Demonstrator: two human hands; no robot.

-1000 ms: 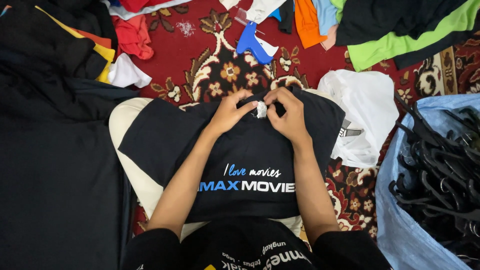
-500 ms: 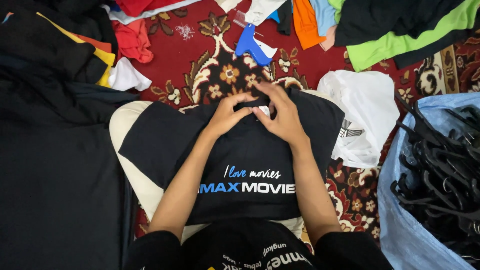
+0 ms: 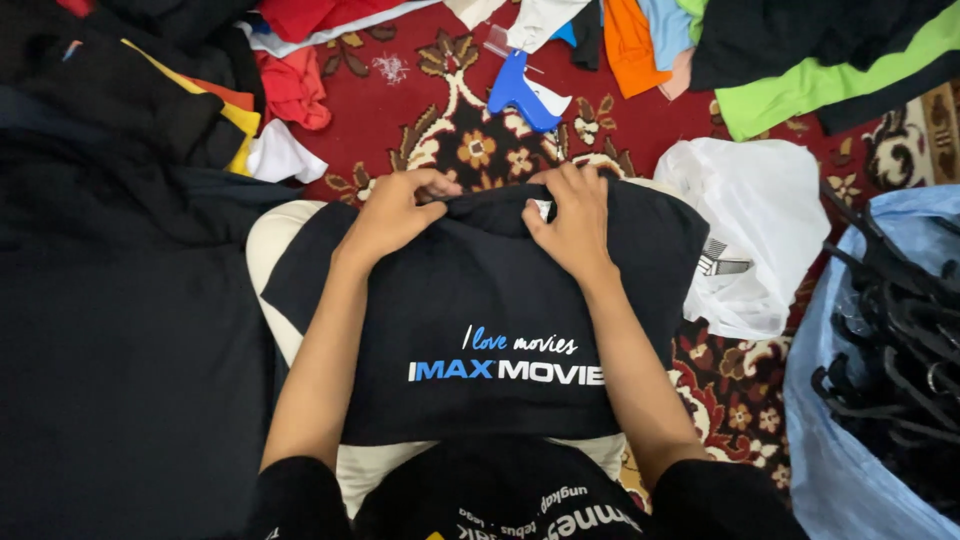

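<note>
Change since a second ago: the small white tag pinched between both hands is now almost hidden; the hands have moved slightly apart along the collar.

Left hand (image 3: 392,212): fingers curled, gripping the collar edge of the black shirt (image 3: 480,310).

Right hand (image 3: 570,215): fingers bent, pressing and pinching the collar.

Shirt: flat on a cream cushion (image 3: 262,260), print facing up.

Surroundings: blue tagging gun (image 3: 517,90) on the red carpet (image 3: 440,120) just beyond; white bag (image 3: 755,225) right; black hangers (image 3: 895,340) in a blue bag (image 3: 830,460); clothes piles left and top.
</note>
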